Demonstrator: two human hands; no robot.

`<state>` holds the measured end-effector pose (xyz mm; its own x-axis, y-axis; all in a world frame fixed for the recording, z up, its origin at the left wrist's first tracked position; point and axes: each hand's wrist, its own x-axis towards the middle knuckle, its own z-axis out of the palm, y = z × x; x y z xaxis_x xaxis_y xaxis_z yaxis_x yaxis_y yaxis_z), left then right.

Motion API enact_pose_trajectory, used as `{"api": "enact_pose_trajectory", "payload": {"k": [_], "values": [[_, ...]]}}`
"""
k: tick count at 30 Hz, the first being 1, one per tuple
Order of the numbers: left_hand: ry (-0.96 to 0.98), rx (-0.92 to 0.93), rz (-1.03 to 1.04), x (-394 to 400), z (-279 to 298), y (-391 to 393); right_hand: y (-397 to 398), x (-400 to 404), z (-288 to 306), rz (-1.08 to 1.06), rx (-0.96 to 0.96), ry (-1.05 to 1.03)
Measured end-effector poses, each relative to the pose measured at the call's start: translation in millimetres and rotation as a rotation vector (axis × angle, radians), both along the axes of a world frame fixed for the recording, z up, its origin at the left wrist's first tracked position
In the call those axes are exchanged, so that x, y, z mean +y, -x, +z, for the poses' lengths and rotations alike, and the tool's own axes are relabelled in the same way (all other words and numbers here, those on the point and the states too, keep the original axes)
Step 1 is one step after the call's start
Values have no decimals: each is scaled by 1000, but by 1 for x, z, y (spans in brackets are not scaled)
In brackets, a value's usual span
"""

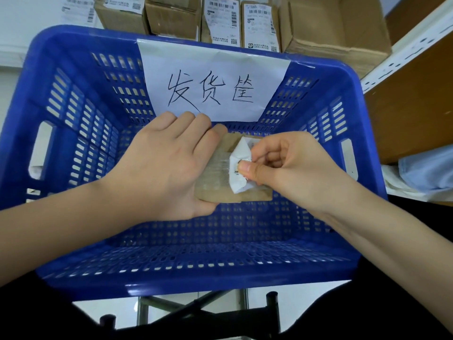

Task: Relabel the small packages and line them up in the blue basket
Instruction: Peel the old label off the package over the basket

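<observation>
Holding a small brown cardboard package (221,182) over the blue slotted plastic basket (81,133), left hand (164,165) gripping its edge, right hand (289,165) fingers pinching its crumpled white label (239,165).

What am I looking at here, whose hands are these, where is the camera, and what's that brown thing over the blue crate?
There is one picture, taken by a wide-angle camera worn on a person's head, looking forward and down. There is no machine: the two bare hands are that person's own.

The left hand grips a small brown package, holding it above the blue basket. The right hand pinches a crumpled white label on the package; it looks as if it is being peeled off, though I can't be sure.

The basket floor that shows has no packages on it. A white paper sign with handwritten characters hangs over its far wall. Behind the basket stand cardboard boxes with printed shipping labels, and a shelf rises on the right.
</observation>
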<state>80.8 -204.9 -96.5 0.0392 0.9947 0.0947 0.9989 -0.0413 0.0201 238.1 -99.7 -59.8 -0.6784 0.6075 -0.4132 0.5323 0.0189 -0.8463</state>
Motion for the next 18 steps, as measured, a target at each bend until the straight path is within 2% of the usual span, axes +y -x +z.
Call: {"api": "enact_pose_trajectory", "payload": {"k": [18], "values": [[4, 1, -3, -13, -1, 6, -7, 5, 2, 21, -77, 88]]}}
